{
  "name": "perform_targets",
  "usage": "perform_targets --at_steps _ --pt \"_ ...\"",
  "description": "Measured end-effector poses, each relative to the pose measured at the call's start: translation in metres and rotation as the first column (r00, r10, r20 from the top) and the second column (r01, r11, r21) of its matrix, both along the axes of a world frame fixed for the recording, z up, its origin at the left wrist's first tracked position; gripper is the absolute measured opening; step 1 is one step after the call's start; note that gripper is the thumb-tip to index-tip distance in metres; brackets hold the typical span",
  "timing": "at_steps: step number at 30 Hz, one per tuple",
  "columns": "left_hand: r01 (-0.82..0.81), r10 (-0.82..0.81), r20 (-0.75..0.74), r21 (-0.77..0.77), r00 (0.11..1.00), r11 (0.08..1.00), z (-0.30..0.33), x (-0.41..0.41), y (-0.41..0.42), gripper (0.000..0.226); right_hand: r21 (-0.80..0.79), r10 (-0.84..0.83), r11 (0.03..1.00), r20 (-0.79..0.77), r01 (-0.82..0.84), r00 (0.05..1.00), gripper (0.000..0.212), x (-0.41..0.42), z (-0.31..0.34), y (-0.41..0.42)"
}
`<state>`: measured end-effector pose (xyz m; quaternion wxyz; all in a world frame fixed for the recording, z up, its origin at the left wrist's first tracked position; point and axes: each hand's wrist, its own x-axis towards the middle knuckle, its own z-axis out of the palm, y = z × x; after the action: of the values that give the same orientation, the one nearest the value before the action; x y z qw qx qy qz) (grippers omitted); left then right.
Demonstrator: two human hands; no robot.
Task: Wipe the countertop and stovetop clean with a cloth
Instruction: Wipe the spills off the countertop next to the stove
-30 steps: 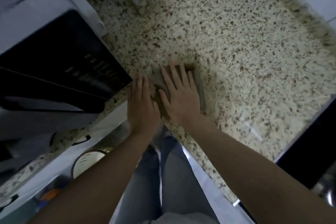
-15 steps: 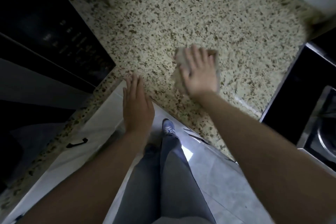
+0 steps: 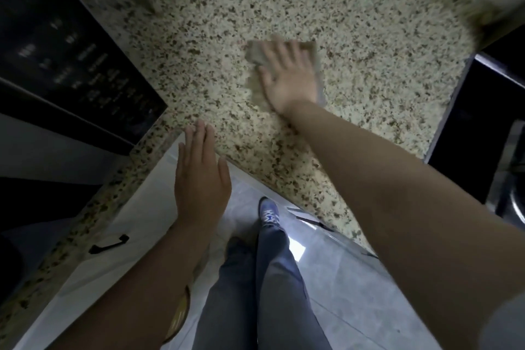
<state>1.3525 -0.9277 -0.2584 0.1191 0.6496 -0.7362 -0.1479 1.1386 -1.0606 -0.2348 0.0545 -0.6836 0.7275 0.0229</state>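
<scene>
A speckled beige-and-brown granite countertop (image 3: 369, 37) fills the upper frame, running between a dark appliance (image 3: 62, 60) at left and a black stovetop (image 3: 483, 111) at right. On its middle lies a grey-brown cloth (image 3: 255, 54), folded flat and roughly square, its edges blurred. The right hand (image 3: 289, 77) presses down on the cloth with fingers straight and spread, palm flat, the forearm reaching in from the lower right. The left hand (image 3: 200, 179) is released, fingers straight and together, holding nothing, its fingertips at the counter's front edge above a white cabinet (image 3: 113, 221) with a black handle (image 3: 109, 244). Below, grey trousers (image 3: 270, 278) and a blue shoe (image 3: 268, 213) stand on pale tile.
</scene>
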Motion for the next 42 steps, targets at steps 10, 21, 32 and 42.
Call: perform_targets --at_steps 10,21,32,42 --pt "-0.185 0.218 -0.35 0.126 0.911 0.975 0.02 -0.051 -0.001 0.054 -0.007 -0.207 0.978 0.1 0.209 0.973 0.064 0.02 -0.005 0.132" --pt "-0.038 0.058 -0.438 0.054 0.897 0.998 0.008 -0.134 0.008 0.056 -0.013 -0.604 0.797 0.03 0.604 0.797 0.065 -0.1 -0.001 0.128" --pt "-0.008 0.025 -0.43 0.042 0.902 0.999 0.016 -0.164 -0.029 0.044 -0.035 -0.226 0.974 -0.073 0.224 0.971 0.059 -0.12 -0.005 0.06" --pt "-0.095 0.109 -0.439 0.055 0.892 0.994 0.014 -0.187 -0.053 0.047 0.018 0.06 0.998 0.132 -0.063 0.989 0.059 -0.093 -0.009 0.019"
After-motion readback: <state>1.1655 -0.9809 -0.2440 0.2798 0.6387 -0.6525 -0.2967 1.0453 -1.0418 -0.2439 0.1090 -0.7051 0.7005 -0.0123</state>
